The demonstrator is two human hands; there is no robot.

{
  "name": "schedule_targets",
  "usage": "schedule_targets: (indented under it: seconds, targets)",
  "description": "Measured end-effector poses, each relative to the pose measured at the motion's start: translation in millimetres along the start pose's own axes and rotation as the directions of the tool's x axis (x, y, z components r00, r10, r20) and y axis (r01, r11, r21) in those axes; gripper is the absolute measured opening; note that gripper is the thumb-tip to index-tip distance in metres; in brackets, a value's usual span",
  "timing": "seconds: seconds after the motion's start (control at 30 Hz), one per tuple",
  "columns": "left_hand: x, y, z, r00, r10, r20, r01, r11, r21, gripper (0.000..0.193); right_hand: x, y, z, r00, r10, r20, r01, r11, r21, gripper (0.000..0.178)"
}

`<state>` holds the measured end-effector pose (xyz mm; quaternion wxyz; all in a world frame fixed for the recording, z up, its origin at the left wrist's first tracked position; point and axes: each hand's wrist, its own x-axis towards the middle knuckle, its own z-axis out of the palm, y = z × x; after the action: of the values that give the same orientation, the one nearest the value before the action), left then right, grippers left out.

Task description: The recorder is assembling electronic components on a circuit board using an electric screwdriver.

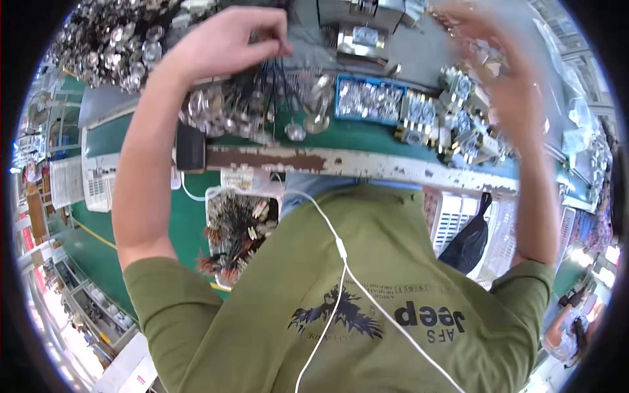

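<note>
My left hand (246,40) is above the bench at the upper left, its fingers curled in and thumb and forefinger nearly meeting. Dark thin wires (278,82) run down just below the fingertips; whether the pinch grips one cannot be made out. Round shiny metal parts (295,131) lie at and around the lower ends of these wires. My right hand (481,39) is smeared by motion at the upper right, above brass-and-silver block-shaped parts (462,124). Between the hands stands a metal fixture (362,42) with a small part on top.
A blue tray (338,98) of small clear or silvery pieces stands near the bench edge (367,162). Shiny parts are heaped (124,52) at the far left. Under the bench is a bin (211,245) of wired parts; a black bag (466,245) hangs at right.
</note>
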<state>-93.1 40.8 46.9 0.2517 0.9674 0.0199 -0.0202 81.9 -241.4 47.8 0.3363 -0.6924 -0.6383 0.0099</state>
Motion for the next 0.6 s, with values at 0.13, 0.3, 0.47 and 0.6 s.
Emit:
schedule_targets:
  seconds: [0.13,0.3,0.47,0.6]
  targets:
    - [16.9,0.2,-0.3,0.982,0.181,-0.047,-0.179,0.983,0.045,0.011,1.2,51.5,37.2,0.996,0.006,0.091,0.035,0.897,-0.441,0.030]
    - [11.8,7.1,1.5,0.965,0.250,-0.077,-0.243,0.966,0.090,0.010,7.0,57.9,51.6,0.981,0.049,0.190,0.067,0.826,-0.560,0.014]
    - [9.9,7.0,1.7,0.964,0.225,-0.143,-0.218,0.974,0.060,0.008,14.1,28.3,41.5,0.973,0.165,0.159,-0.116,0.953,-0.278,0.014]
    - [18.2,8.1,1.3,0.973,0.140,-0.184,-0.127,0.989,0.079,0.011,-2.4,1.5,72.2,0.891,0.274,0.363,-0.325,0.942,0.085,0.021]
